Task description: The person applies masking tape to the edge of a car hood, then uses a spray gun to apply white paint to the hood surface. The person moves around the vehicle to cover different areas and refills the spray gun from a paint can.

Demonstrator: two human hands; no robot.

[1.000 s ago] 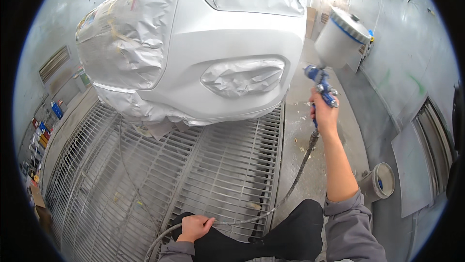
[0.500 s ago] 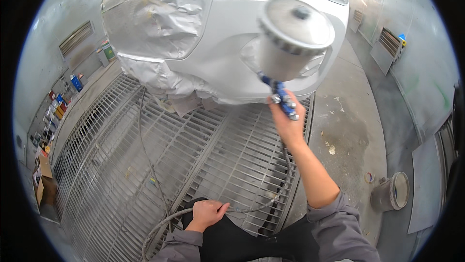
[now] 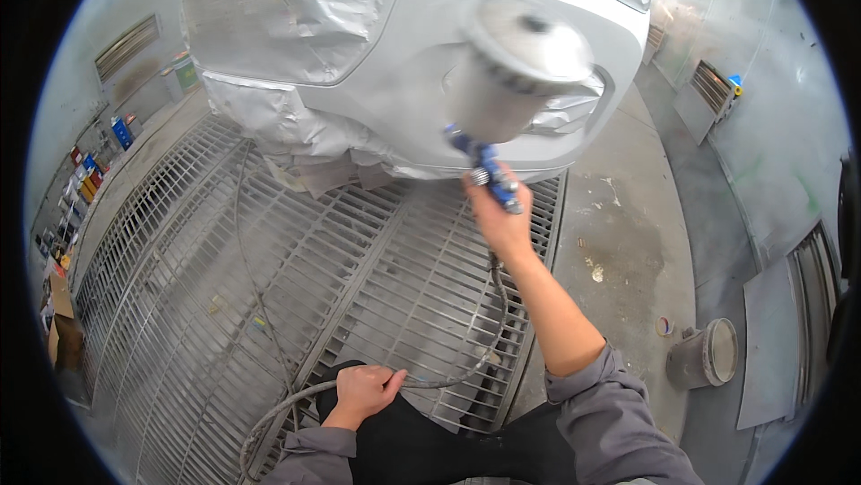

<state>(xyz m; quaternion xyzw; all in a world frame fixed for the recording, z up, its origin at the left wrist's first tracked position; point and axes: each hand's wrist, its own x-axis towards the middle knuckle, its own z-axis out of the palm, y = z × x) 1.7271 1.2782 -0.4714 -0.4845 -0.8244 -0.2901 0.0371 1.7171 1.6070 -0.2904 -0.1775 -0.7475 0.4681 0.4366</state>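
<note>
My right hand [image 3: 500, 220] is wrapped round the grip of a blue spray gun [image 3: 485, 168], which carries a large silver paint cup [image 3: 509, 68] on top, blurred by motion. In front of the gun is the silver-grey bumper [image 3: 421, 117] of a car, its neighbouring panels covered with silver masking film [image 3: 296, 27]. Low down by my knee, my left hand [image 3: 366, 392] closes round a grey air hose [image 3: 448, 384]. The hose loops across the floor grating and rises to the gun's handle. The cup hides part of the bumper.
Metal floor grating [image 3: 233, 252] lies under me, with a concrete strip [image 3: 619, 234] to its right. A grey bucket [image 3: 704, 355] stands at the right by a leaning panel [image 3: 771, 341]. Cans and bottles line the left wall, near a cardboard box [image 3: 63, 323].
My right hand and the spray gun have shifted left across the bumper. The whole view has turned slightly, and my left hand still holds the hose.
</note>
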